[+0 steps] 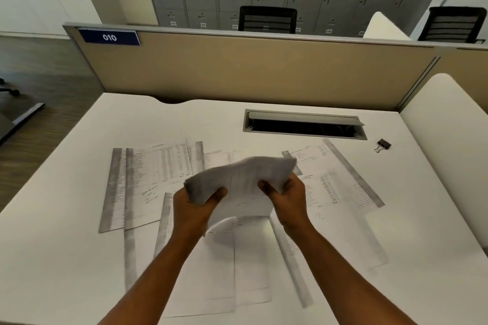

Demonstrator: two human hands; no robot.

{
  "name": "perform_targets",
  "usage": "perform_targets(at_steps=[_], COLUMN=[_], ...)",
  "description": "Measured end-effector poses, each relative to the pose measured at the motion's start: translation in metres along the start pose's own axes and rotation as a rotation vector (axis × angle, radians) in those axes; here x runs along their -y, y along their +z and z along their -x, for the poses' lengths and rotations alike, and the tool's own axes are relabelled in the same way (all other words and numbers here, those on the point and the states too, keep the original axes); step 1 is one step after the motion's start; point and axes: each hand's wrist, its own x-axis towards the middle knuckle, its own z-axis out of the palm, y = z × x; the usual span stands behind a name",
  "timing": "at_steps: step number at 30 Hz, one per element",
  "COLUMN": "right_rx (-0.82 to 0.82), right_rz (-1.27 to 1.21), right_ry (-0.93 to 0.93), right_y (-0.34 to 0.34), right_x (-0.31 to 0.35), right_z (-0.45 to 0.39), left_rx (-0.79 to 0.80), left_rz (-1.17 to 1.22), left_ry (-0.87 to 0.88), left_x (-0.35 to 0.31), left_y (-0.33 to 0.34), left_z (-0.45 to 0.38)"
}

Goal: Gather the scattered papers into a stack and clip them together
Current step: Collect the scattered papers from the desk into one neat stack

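Both hands [196,208] [287,195] gripping bent paper sheaf [240,179], blue partition sign [109,37] reading "010"

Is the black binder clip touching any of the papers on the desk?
Apart. In the head view the binder clip lies alone near the desk's far right, and bare white desk shows between it and the nearest sheet.

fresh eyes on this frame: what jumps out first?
Both hands, left and right, grip a bent bundle of printed white sheets lifted above the middle of the white desk. Around and under it, more printed table sheets lie scattered flat and overlapping. A small black binder clip sits alone at the far right, just past the open grey cable tray.
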Motion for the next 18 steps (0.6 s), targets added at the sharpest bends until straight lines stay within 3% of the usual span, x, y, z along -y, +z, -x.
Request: perform_targets(at_steps=[2,6,10,13,16,18], right_rx=[0.009,0.14,-0.041,-0.179,-0.175,-0.117], right_rz=[-0.038,0.033,0.083,-0.18,-0.558,-0.754], right_ry=[-0.024,0.067,0.063,0.126,0.254,0.37], right_y=[-0.01,-0.007,-0.005,-0.015,-0.02,-0.022], right_x=[0.002,-0.007,-0.005,0.005,0.007,0.003], right_z=[-0.005,0.001,-0.001,-0.007,-0.007,-0.005], left_rx=[-0.029,0.083,0.006,-0.065,-0.097,0.01], left_rz=[0.01,-0.068,-0.057,-0.039,0.045,0.223], left_ry=[0.046,0.092,0.055,0.079,-0.187,-0.364], left_x=[-0.003,0.012,0.011,0.02,0.038,0.042], left_y=[-0.004,-0.002,0.003,-0.005,-0.01,-0.006], left_z=[-0.004,0.0,-0.002,-0.004,0.005,0.01])
